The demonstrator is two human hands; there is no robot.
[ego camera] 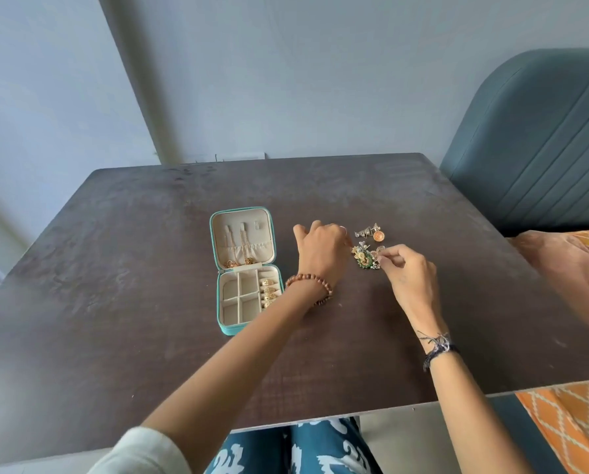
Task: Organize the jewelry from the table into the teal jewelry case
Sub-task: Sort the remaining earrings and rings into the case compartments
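The teal jewelry case (pixel 227 328) lies open on the dark table (pixel 115 268). Gold necklaces hang in its lid and gold rings (pixel 269 293) fill its right-hand slot. The cream compartments beside them hold nothing. To the right of the case lies a small heap of jewelry: a green and gold piece (pixel 364 258) and, behind it, silver pieces with an orange round earring (pixel 378 235). My left hand (pixel 320 251), fingers curled, touches the left side of the heap; its fingertips are hidden. My right hand (pixel 407 273) pinches a small silver piece at the heap's right edge.
A teal upholstered chair (pixel 539 145) stands behind the table's far right corner. Orange patterned fabric (pixel 570 425) lies off the right edge. A grey wall runs behind the table. My knees sit under the near edge.
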